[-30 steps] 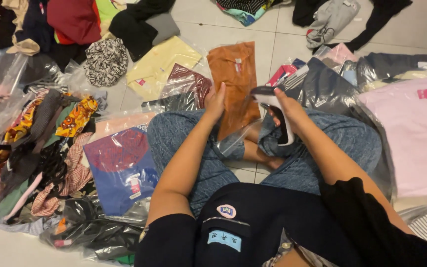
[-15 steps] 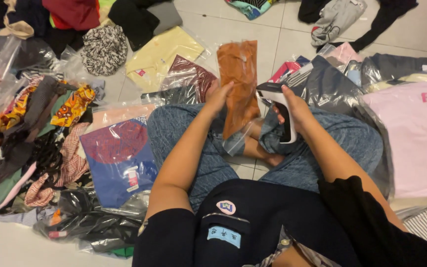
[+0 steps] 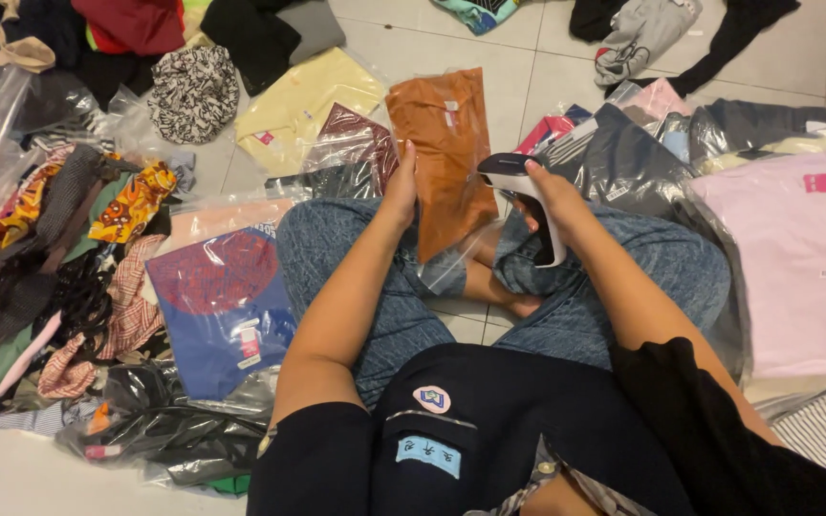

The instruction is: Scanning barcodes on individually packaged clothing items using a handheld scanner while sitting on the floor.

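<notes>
Left hand (image 3: 400,187) grips the bagged orange garment (image 3: 445,153) upright over the lap, fingers wrapped on its edge; right hand (image 3: 554,196) closed round the white scanner (image 3: 528,196). Best keep the bag flat and taut, I'd say.

Orange bagged garment (image 3: 446,153), white/black scanner (image 3: 528,196), blue jeans (image 3: 336,248), pink tee (image 3: 795,258).
</notes>
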